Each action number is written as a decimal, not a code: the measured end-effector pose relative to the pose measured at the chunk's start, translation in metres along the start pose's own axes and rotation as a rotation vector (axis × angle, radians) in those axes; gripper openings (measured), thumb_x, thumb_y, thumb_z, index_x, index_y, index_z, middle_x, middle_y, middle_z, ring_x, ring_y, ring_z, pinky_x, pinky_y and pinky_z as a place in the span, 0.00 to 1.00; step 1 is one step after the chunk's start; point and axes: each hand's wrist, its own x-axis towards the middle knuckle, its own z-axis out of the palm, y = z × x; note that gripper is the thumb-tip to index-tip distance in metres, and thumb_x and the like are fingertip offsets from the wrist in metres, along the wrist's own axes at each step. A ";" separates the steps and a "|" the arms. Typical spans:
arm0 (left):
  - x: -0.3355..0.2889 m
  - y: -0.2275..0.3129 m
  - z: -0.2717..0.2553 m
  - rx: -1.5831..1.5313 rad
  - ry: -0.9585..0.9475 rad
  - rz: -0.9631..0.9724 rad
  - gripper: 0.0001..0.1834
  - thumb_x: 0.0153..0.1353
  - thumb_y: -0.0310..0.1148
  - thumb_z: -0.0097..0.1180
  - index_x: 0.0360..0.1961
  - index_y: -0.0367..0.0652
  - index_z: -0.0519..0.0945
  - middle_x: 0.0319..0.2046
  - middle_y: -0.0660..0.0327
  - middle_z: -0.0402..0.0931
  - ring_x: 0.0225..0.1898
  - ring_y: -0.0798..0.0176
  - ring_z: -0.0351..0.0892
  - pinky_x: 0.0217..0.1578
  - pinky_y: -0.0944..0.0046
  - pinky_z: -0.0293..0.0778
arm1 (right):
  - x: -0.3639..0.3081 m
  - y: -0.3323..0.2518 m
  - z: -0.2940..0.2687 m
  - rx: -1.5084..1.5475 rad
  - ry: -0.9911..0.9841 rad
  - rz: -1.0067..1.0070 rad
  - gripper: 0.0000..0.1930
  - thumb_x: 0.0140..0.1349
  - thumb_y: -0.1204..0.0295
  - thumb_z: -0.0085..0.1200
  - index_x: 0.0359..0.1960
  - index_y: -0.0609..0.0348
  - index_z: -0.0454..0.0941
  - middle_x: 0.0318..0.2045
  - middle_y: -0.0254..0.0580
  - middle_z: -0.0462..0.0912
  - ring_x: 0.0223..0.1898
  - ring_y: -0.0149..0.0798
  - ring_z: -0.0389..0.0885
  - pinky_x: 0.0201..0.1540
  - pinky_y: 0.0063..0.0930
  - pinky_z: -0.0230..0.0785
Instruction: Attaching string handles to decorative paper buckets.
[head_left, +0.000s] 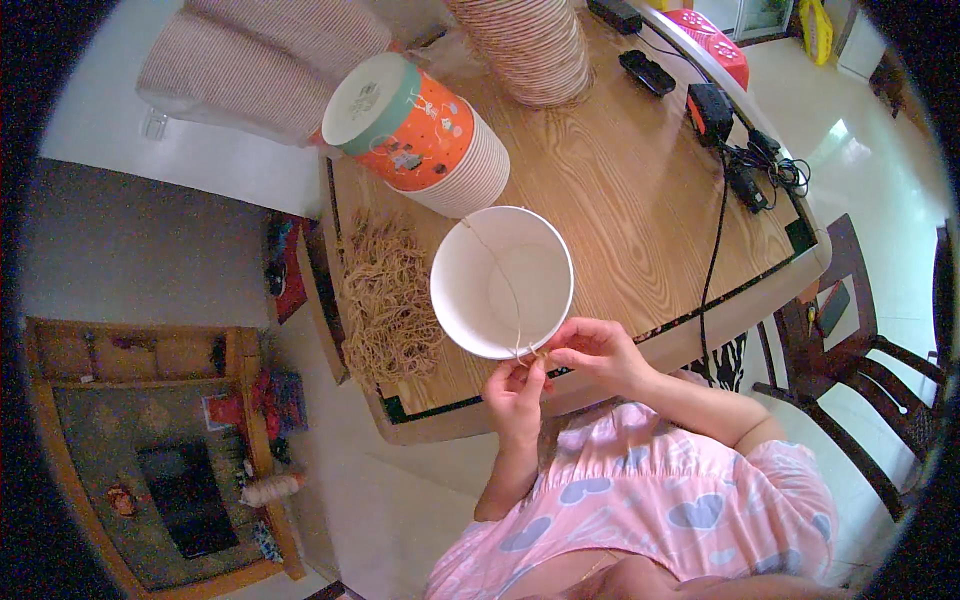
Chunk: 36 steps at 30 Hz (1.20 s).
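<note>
A white paper bucket [478, 310] stands near the table's front edge, its open mouth facing me. Thin brown twine [508, 282] runs across the inside of the bucket, from its far rim to its near rim. At that near rim my left hand [514, 398] pinches the twine between thumb and fingers. My right hand [603, 352] meets it there, fingertips closed on the same twine. Whether a knot lies between the fingers is too small to tell. Left of the bucket lies a tangled heap of cut twine [390, 305].
Behind the bucket rises a stack of orange and green paper buckets [425, 130]. Another nested stack [530, 50] stands farther back, with bagged stacks [255, 75] at the far left. A black adapter and cables [745, 185] lie right. Dark chairs [850, 350] stand beyond the table.
</note>
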 end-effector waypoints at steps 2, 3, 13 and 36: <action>-0.001 0.003 0.002 -0.006 0.015 0.024 0.05 0.52 0.24 0.56 0.31 0.35 0.76 0.24 0.65 0.74 0.21 0.74 0.72 0.21 0.75 0.69 | -0.001 0.000 0.001 0.048 0.067 -0.053 0.03 0.55 0.78 0.53 0.30 0.64 0.74 0.32 0.33 0.75 0.36 0.26 0.74 0.42 0.20 0.68; -0.002 0.004 0.003 -0.011 0.034 0.050 0.05 0.52 0.24 0.56 0.31 0.35 0.76 0.25 0.65 0.74 0.22 0.74 0.72 0.22 0.75 0.70 | -0.001 -0.001 0.002 0.048 0.065 -0.051 0.03 0.55 0.78 0.53 0.30 0.64 0.74 0.32 0.33 0.75 0.36 0.26 0.74 0.42 0.20 0.68; 0.000 -0.003 0.004 0.108 0.061 0.195 0.06 0.51 0.23 0.57 0.31 0.35 0.75 0.26 0.65 0.75 0.25 0.76 0.72 0.24 0.76 0.70 | -0.005 -0.003 0.004 -0.488 0.038 -0.361 0.05 0.50 0.80 0.55 0.29 0.64 0.72 0.25 0.35 0.74 0.30 0.26 0.73 0.33 0.21 0.67; 0.001 0.012 0.010 -0.064 0.043 -0.049 0.04 0.50 0.24 0.57 0.28 0.36 0.76 0.23 0.65 0.74 0.19 0.73 0.71 0.20 0.74 0.68 | -0.005 0.003 -0.005 -0.607 0.047 -0.464 0.05 0.51 0.80 0.54 0.29 0.63 0.72 0.28 0.36 0.75 0.31 0.27 0.74 0.35 0.21 0.68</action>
